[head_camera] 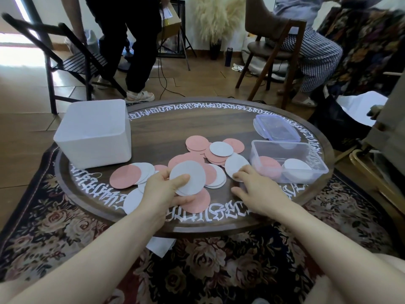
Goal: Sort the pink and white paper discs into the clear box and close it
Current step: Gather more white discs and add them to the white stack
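Gripping white discs [187, 177], the left hand [162, 189]; right hand [252, 187] flat on another (table [197, 128] script unreadable).

One view only, head-worn, wide-angle. It looks forward and steeply down from above the wearer's forearms onto the round tabletop [219, 126], which sits close and fills the middle of frame. Both hands, left [162, 189] and right [252, 189], enter from the bottom edge. Edges bend from lens distortion. Upper frame takes in the floor, a folding chair [72, 58] and two people's legs beyond. No second view to overlap.
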